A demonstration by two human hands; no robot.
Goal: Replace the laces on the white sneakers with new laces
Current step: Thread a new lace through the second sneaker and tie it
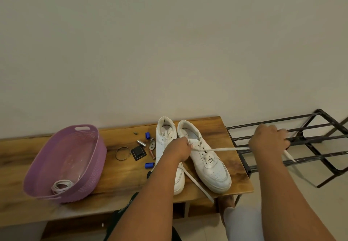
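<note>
My left hand (178, 149) presses down on the near white sneaker's (209, 160) eyelets, fingers curled, pinching the lace (228, 149) there. My right hand (269, 142) grips that same lace, drawn taut out over the black metal rack (310, 141). The second sneaker (165, 139) stands just beside it on the wooden surface (120, 176). Farther left, batteries (149, 165), then a purple basket (82, 167) holding coiled laces (61, 185).
</note>
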